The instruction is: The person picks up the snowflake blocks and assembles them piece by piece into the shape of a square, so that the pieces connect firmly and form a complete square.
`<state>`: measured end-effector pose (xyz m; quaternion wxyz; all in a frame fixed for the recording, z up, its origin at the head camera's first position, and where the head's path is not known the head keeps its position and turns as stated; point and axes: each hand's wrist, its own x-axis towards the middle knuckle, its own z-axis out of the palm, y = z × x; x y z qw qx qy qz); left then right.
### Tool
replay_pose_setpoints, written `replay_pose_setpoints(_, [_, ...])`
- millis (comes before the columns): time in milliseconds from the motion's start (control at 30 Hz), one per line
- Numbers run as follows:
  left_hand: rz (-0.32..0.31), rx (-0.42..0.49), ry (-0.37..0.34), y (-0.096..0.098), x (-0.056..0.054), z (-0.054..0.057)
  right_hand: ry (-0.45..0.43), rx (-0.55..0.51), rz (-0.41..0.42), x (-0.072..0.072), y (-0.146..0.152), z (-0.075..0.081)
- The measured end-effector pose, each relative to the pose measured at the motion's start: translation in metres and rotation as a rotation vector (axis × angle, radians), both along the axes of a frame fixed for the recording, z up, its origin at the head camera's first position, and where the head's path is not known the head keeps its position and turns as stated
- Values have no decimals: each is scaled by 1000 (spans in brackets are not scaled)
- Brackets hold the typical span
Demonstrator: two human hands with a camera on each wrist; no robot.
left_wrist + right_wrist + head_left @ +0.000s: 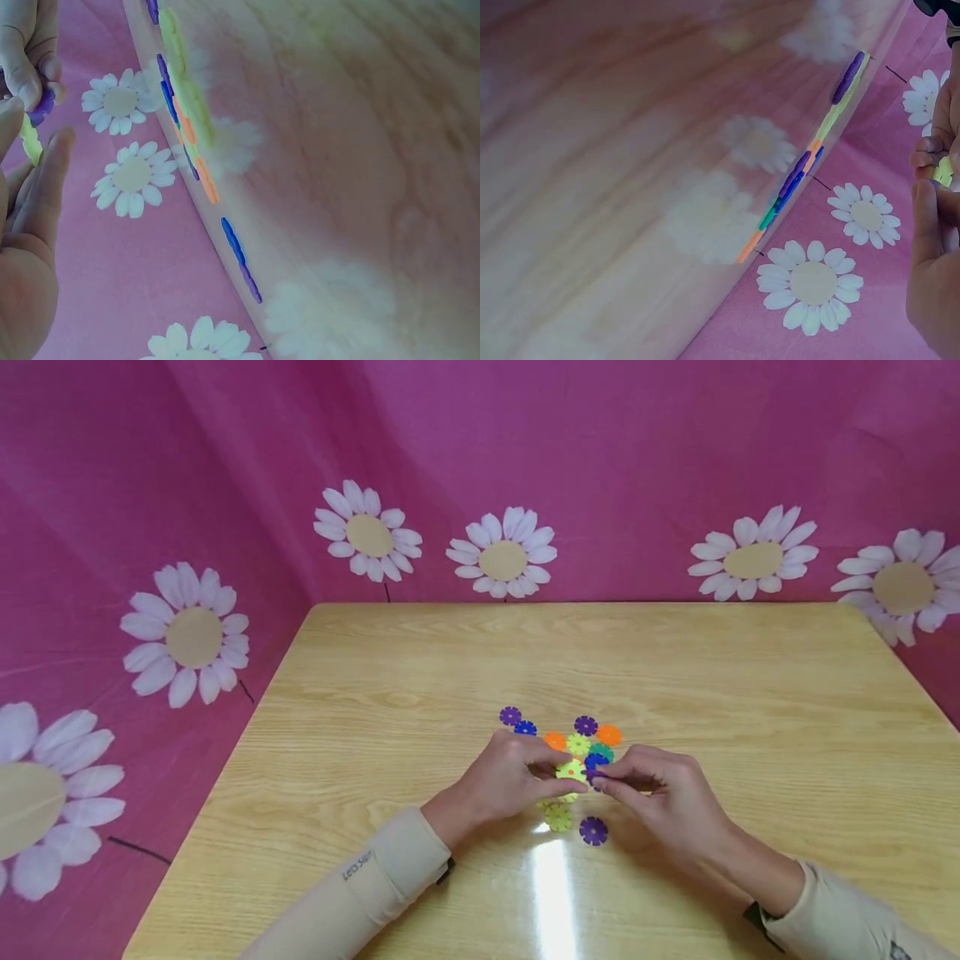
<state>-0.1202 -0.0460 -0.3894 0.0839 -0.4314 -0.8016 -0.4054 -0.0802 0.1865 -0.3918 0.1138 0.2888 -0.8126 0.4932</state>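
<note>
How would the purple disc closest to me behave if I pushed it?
The purple disc lies flat, so it would probably slide rather than roll or tip. The discs look thin edge-on in the wrist views, so it's likely light. The table shows a glossy reflection, so it may skid easily.

Left arm (367, 893) slants from seven o'clock, right arm (832, 910) from four, left hand (506, 779) and right hand (672, 793) pinching, fingertips (609, 771) close together.

On the bench (375, 693), scattered discs (586, 725) lie just beyond the fingers (557, 788), other discs (593, 831) nearer than them, a cloth (600, 460) hanging well behind
</note>
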Motion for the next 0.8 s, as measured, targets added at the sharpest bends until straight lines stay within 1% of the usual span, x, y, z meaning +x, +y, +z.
replay_pose_setpoints(200, [15, 32, 35, 1, -1, -2, 14, -20, 25, -5, 2, 0])
replay_pose_setpoints(300, [22, 52, 56, 3, -2, -4, 17, -25, 23, -6, 2, 0])
replay_pose_setpoints(467, [11, 58, 88, 4, -2, -5, 8, -25, 19, -6, 1, 0])
replay_pose_setpoints(533, [14, 56, 80, 4, -2, -3, 16, -24, 22, -7, 1, 1])
replay_pose_setpoints(567, [20, 56, 60, 4, -2, -2, 25, -24, 24, -7, 1, 1])
replay_pose_setpoints(600, [24, 61, 21, 4, -3, -1, 36, -25, 26, -8, 2, 2])
replay_pose_setpoints(633, [28, 67, -33, 5, -3, 0, 43, -27, 27, -9, 3, 3])
replay_pose_setpoints(667, [37, 72, -105, 5, -4, 2, 52, -30, 31, -9, 4, 4])
replay_pose_setpoints(733, [45, 98, -304, 5, -6, 6, 51, -34, 36, -12, 6, 6])
replay_pose_setpoints(800, [52, 146, -534, 5, -8, 8, 36, -31, 35, -16, 7, 8])
